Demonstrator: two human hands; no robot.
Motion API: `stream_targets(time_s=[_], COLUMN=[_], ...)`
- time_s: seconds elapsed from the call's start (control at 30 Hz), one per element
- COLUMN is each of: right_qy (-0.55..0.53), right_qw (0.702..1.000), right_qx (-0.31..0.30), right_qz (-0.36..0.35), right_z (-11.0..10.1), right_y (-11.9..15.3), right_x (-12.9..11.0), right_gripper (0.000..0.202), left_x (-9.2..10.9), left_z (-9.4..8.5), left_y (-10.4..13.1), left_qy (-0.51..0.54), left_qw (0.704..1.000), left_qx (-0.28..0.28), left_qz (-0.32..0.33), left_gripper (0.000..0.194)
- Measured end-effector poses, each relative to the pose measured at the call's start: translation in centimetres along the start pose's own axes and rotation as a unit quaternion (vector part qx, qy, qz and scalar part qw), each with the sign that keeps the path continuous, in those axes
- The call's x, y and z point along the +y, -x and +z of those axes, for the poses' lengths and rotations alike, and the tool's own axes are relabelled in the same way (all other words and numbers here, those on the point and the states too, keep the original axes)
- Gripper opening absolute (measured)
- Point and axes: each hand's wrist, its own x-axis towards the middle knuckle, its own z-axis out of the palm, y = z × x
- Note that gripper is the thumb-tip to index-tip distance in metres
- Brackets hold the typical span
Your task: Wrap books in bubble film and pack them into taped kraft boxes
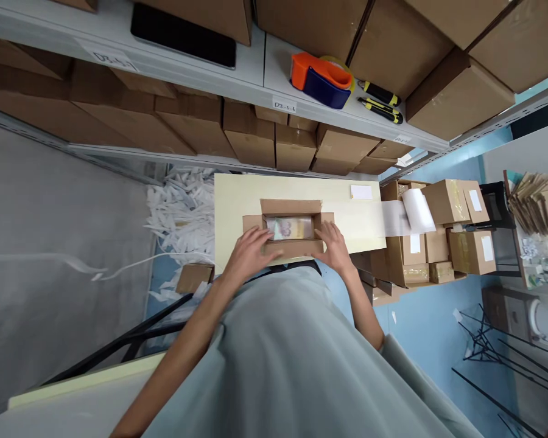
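Observation:
A small open cardboard box [292, 248] sits on the pale yellow table [237, 188], its flaps folded outward. Inside it lies a clear-wrapped item [290, 229] with a colourful print; what it is I cannot make out. My left hand [254, 250] grips the box's near left corner, fingers over the left end and thumb along the near flap. On the opposite corner, my right hand [332, 246] holds the right end in the same way, its thumb by the near flap.
A roll of clear wrap [419, 211] trails onto the table's right end, near a white label [361, 192]. Packed cartons [456, 201] stand to the right. The shelf above holds an orange tape dispenser [322, 79], cutter knives [380, 102] and a black phone-like slab [182, 35]. Shredded paper [185, 207] lies left.

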Motion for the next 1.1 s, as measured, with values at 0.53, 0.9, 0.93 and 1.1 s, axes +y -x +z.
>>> stream_targets(time_s=[0.53, 0.9, 0.93, 1.1], right_qy=[-0.043, -0.017, -0.015, -0.092], right_qw=[0.996, 0.997, 0.996, 0.991], right_qx=[0.039, 0.044, 0.054, 0.029], right_qz=[0.074, 0.055, 0.071, 0.097], right_z=[0.5, 2.3, 2.1, 0.9], right_y=[0.6, -2.6, -3.3, -6.8], right_x=[0.5, -0.1, 0.2, 2.2], right_gripper=[0.063, 0.062, 0.066, 0.093], left_x=[-0.1, 0.2, -0.2, -2.3], left_z=[1.8, 3.0, 2.9, 1.2], left_y=[1.1, -2.0, -2.7, -6.9], left_qy=[0.030, 0.036, 0.035, 0.065], left_qw=[0.998, 0.992, 0.990, 0.989], left_qx=[0.057, 0.120, 0.134, 0.120], left_qz=[0.012, -0.023, -0.030, -0.050], left_gripper=[0.072, 0.077, 0.084, 0.124])
